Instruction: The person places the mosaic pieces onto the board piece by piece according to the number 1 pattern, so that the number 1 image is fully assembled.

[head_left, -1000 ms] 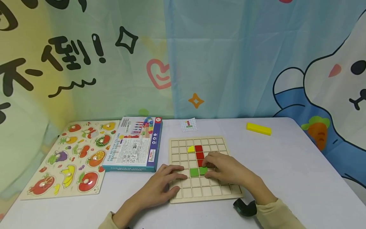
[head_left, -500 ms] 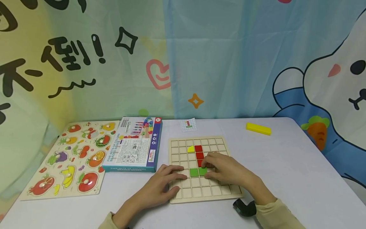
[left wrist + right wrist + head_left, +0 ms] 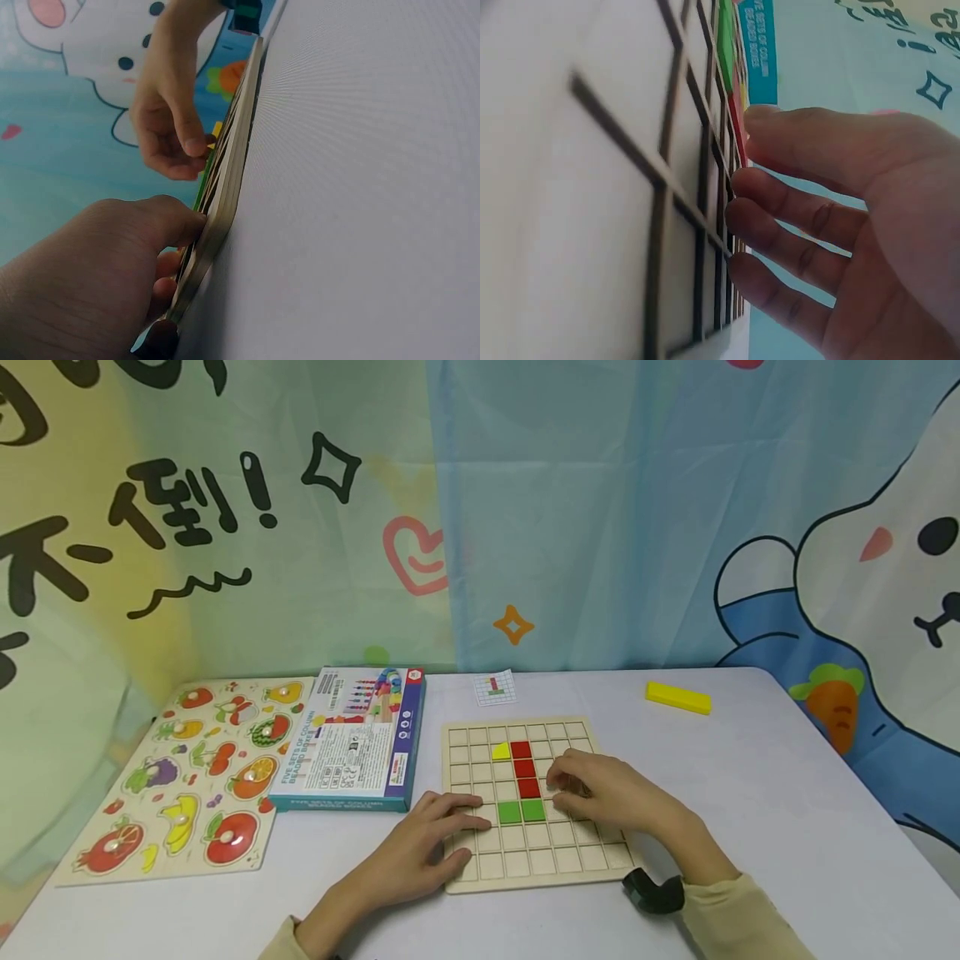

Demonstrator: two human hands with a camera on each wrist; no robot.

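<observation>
A wooden grid board (image 3: 517, 865) lies flat in front of me in the head view. Red square tiles (image 3: 526, 768) form a column on it, with two green tiles (image 3: 510, 812) side by side below. A yellow piece with a slanted side (image 3: 501, 751) sits left of the top red tile. My left hand (image 3: 420, 847) rests on the board's left edge, fingers spread over the squares; the left wrist view has its thumb at the rim. My right hand (image 3: 611, 789) is over the board's right half, fingers loosely bent, with nothing visible between them (image 3: 802, 210).
A small pattern card (image 3: 494, 687) lies behind the board. Left stand a teal-and-purple box (image 3: 347, 777) and a fruit puzzle board (image 3: 217, 814). A yellow bar (image 3: 678, 698) lies back right. A patterned curtain (image 3: 570, 527) closes off the table's far side.
My right hand has let go near the lower red and green tiles and drawn back to the right, uncovering them fully. The left hand has stayed in place.
</observation>
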